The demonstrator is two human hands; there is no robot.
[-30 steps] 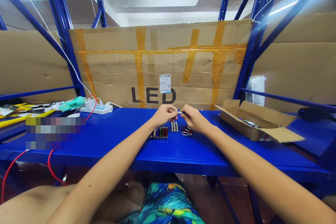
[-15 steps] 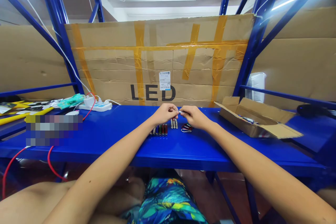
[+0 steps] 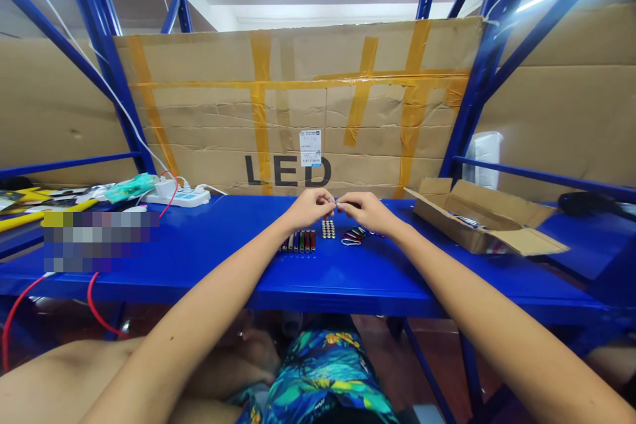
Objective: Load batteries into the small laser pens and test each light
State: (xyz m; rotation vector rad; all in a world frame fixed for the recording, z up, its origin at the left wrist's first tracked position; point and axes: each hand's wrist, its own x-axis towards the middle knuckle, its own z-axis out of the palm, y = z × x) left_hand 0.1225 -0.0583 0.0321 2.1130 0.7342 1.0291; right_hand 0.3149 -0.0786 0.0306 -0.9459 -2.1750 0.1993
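I sit in what looks like a workshop or storeroom: blue rack posts (image 3: 477, 86) stand either side, taped cardboard (image 3: 209, 119) printed "LED" forms the back, and my blue tabletop (image 3: 223, 245) carries a power strip (image 3: 186, 199), an open carton (image 3: 444, 224) and small metal parts (image 3: 328, 229) in rows.

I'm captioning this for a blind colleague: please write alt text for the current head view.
A person's left hand and right hand pinch an item too small to identify above a blue table. Nearby lie coloured tubes in a row, silvery pieces in a grid and carabiner-like clips; an open cardboard box sits right.
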